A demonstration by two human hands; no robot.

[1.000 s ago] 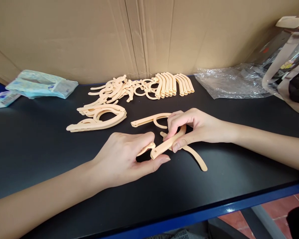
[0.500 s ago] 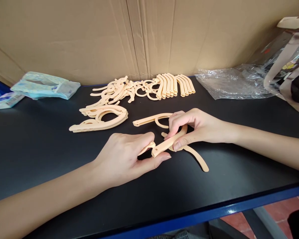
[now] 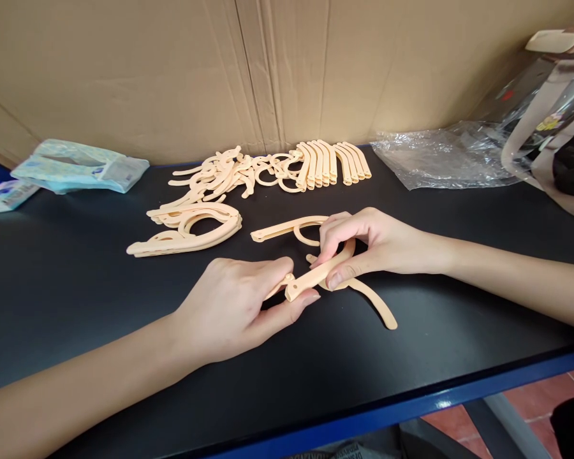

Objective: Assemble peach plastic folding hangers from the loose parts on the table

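My left hand (image 3: 234,309) is closed on a thin beige plastic hanger piece (image 3: 278,287), mostly hidden by the fingers. Its rounded tip touches or nearly touches the holed end of a hollow, curved hanger arm (image 3: 313,277). That arm is pinched between the thumb and fingers of my right hand (image 3: 370,245), and my left thumb lies just under its end. Beneath the right hand, a flat curved piece (image 3: 375,306) rests on the table. Just behind the hands lies another hanger arm (image 3: 277,229) beside a curved hook (image 3: 303,237), partly covered by my right fingers.
Stacked folding hangers (image 3: 196,243) lie left of centre on the black table (image 3: 100,306). Behind them are a heap of loose hanger parts (image 3: 224,175) and rows of hanger arms (image 3: 318,166). Tissue packs (image 3: 76,169) sit left; clear plastic wrap (image 3: 440,159) and a strapped bottle (image 3: 545,108) right.
The tip of the left-hand piece has come slightly closer to the end of the hanger arm. Both hands keep their grips, and the whole view has shifted a little.
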